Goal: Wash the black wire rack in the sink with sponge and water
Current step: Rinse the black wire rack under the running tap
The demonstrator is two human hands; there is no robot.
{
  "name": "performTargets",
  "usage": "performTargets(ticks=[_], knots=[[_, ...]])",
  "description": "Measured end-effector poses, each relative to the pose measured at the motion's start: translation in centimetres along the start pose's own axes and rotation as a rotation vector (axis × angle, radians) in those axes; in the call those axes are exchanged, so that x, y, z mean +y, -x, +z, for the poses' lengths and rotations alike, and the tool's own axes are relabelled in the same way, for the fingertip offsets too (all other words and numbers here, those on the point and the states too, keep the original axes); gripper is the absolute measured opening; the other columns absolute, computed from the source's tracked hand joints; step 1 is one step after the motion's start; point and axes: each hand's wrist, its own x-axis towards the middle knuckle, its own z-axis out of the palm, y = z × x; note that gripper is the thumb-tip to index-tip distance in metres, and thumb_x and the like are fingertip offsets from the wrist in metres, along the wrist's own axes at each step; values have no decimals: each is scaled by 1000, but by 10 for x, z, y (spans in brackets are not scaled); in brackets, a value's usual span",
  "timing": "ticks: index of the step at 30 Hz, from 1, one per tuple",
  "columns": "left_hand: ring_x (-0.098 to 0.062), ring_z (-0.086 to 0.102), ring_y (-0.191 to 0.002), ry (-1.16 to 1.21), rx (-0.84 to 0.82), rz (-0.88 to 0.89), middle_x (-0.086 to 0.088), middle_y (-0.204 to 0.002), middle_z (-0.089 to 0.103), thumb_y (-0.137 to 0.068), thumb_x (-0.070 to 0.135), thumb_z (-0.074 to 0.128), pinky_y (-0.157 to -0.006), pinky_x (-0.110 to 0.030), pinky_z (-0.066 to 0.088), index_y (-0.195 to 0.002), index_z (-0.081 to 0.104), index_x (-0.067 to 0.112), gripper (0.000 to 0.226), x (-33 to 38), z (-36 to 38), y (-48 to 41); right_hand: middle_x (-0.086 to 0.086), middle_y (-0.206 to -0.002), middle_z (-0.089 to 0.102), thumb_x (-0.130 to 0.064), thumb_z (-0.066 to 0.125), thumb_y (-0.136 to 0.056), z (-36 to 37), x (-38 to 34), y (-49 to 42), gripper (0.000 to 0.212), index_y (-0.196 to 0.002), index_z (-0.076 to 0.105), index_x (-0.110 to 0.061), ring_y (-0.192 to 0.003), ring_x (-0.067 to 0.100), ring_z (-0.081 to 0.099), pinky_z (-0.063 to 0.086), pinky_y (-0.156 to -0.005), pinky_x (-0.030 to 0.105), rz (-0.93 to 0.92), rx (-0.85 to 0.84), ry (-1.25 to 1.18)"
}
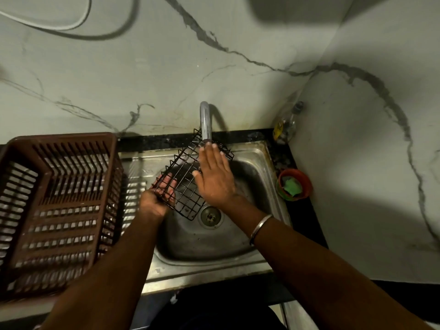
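The black wire rack (pixel 187 195) is held tilted over the steel sink (pixel 204 244), its far end up beside the spout of the tap (pixel 205 122). The left hand (pixel 157 198) grasps the rack's near-left end, fingers curled round the wires. The right hand (pixel 214 179) lies flat on top of it with straight fingers, holding nothing. Its fingertips are just below the spout. A green sponge (pixel 291 188) sits in an orange bowl (pixel 307 181) on the dark surface right of the sink, well apart from both hands. A brown slatted basket (pixel 59 139) stands on the left.
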Motion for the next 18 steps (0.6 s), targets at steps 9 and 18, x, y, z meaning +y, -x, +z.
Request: performTargets(ticks=[9,18], knots=[[-12,67,-89,-8,6,-2,-2,-93,83,-112,20,24,-72,-22,47,-90,86,20,65,-3,0,-2,21,-172,-16,-56,18,-108,6,-7,4,79,-166,-7,-9,-159,35,-20,-1,-131,55,175,51,-18],[-13,72,-79,-8,25,-10,-6,-93,82,-111,21,28,-67,-21,55,-122,73,15,46,-8,10,1,20,-173,-15,-60,25,-106,9,-17,14,84,-167,-5,-9,-160,34,-19,-2,-130,56,-31,42,-7]])
